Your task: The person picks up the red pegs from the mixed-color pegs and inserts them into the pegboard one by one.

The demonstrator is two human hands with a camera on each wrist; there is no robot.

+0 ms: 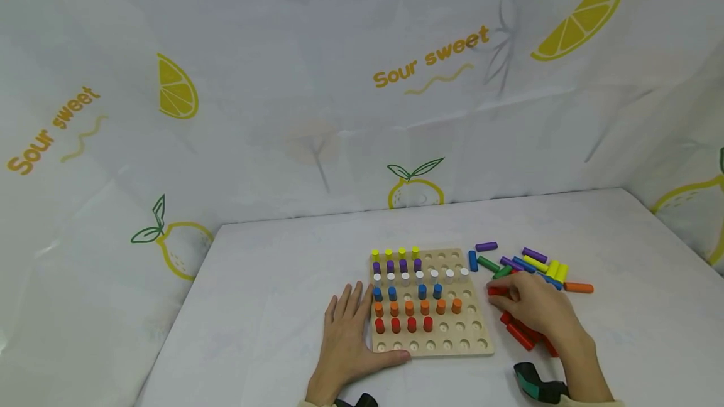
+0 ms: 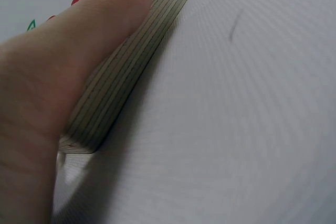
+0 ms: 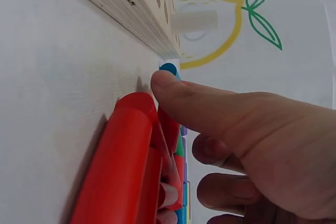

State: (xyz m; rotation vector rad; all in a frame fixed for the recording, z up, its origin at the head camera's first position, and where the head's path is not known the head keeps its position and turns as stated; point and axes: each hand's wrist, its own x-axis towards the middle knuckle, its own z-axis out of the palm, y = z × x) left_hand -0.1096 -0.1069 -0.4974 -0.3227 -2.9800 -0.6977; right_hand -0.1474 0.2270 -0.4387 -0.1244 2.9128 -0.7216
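A wooden peg board (image 1: 450,349) lies on the table with rows of yellow, purple, white, blue, orange and red pegs standing in it. The blue row has a gap after its second peg, and the front row shows only bare holes. At the board's near left corner rests my left hand (image 1: 352,341), its straight fingers along the left side and its thumb (image 2: 123,9) on the front edge. Right of the board, my right hand (image 1: 534,303) pinches a red peg (image 1: 498,291) between thumb and fingertips. More red pegs (image 3: 113,166) lie under and beside that hand.
Loose purple, green, yellow and blue pegs (image 1: 472,260) are scattered beyond the right hand, with an orange peg (image 1: 579,287) at their right. Behind the table (image 1: 271,281) hangs a white cloth (image 1: 283,112) printed with lemons.
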